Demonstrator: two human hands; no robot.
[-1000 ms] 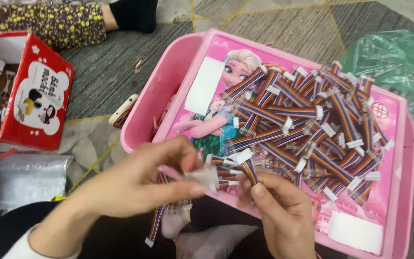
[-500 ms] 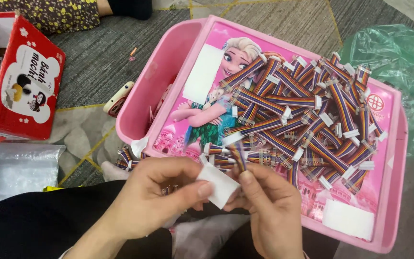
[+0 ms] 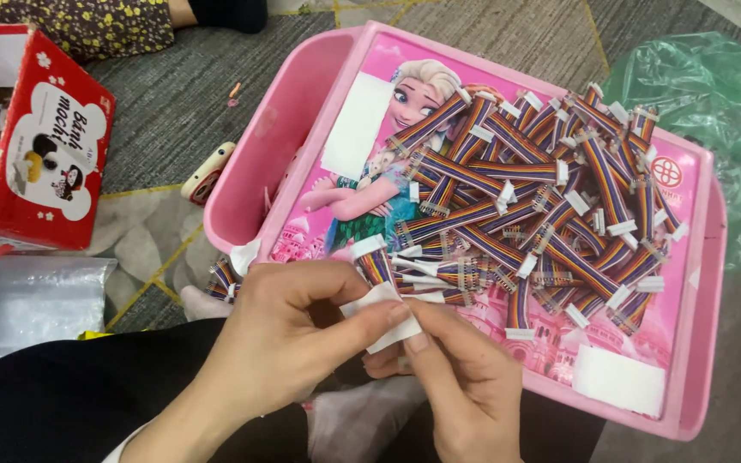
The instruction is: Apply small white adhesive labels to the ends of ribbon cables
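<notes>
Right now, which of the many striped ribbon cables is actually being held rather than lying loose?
The cable rising between both hands, its end wrapped in white tape; the others lie piled on the pink tray.

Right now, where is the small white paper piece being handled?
In the head view, the white paper piece sits low and centre, pinched between the left hand and right hand, just in front of the pink tray's near edge.

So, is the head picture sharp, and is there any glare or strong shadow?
Head view: mostly sharp; light soft and even, no hard shadows. Mild sheen on the pink tray and green bag. Both hands, left hand and right hand, pinch a white slip, edges slightly soft.
</notes>
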